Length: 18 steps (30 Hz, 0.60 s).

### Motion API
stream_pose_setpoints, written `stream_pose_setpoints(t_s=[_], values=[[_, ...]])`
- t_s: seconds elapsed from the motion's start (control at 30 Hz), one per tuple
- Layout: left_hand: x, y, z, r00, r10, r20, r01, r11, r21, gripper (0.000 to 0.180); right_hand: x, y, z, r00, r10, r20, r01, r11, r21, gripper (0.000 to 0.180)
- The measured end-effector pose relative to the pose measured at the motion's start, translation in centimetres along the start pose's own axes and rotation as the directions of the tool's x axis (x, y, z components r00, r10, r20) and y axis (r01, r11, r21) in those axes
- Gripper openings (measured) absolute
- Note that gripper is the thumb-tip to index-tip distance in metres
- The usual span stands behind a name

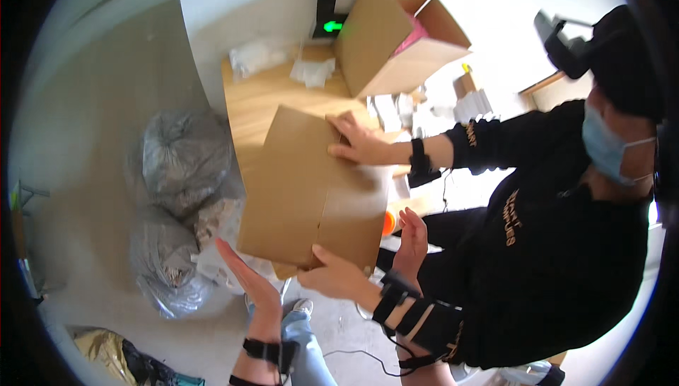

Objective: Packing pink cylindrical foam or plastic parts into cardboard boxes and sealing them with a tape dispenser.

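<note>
A closed brown cardboard box [286,174] is tilted above the near edge of the table. A co-worker in black grips it with one hand on its top flap and the other at its near edge. My left hand [251,283] is open, fingers stretched upward, close to the box's near left corner; I cannot tell whether it touches. My right hand [411,241] is raised beyond the co-worker's near forearm, to the right of the box, open with nothing in it. Beside its fingers shows a round orange and white thing [389,223], partly hidden by the box.
An open cardboard box [378,39] with something pink inside stands on the wooden table [247,110]. Clear plastic packets [258,58] and white small items lie around it. Stuffed grey plastic bags [185,159] sit on the floor at left. A cable [353,352] crosses the floor.
</note>
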<state>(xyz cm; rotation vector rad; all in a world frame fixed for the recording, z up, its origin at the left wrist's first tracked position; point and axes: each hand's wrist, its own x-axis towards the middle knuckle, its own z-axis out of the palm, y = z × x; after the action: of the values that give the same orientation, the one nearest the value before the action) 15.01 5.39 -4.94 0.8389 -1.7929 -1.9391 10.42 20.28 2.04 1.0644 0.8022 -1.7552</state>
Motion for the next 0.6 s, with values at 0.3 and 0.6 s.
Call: stream_pose_setpoints(t_s=[0.3, 0.6], values=[[-2.7, 4.1, 5.6, 0.969, -0.239, 0.055, 0.245, 0.957, -0.157, 0.074, 0.7, -21.2, -1.2, 0.644, -0.362, 0.674, 0.517, -0.444, -0.732, 0.066], [-0.4, 2.9, 6.1, 0.956, -0.201, -0.214, 0.193, 0.979, -0.06, 0.072, -0.6, -31.6, -1.0, 0.681, -0.194, 0.706, 0.625, -0.347, -0.699, 0.057]])
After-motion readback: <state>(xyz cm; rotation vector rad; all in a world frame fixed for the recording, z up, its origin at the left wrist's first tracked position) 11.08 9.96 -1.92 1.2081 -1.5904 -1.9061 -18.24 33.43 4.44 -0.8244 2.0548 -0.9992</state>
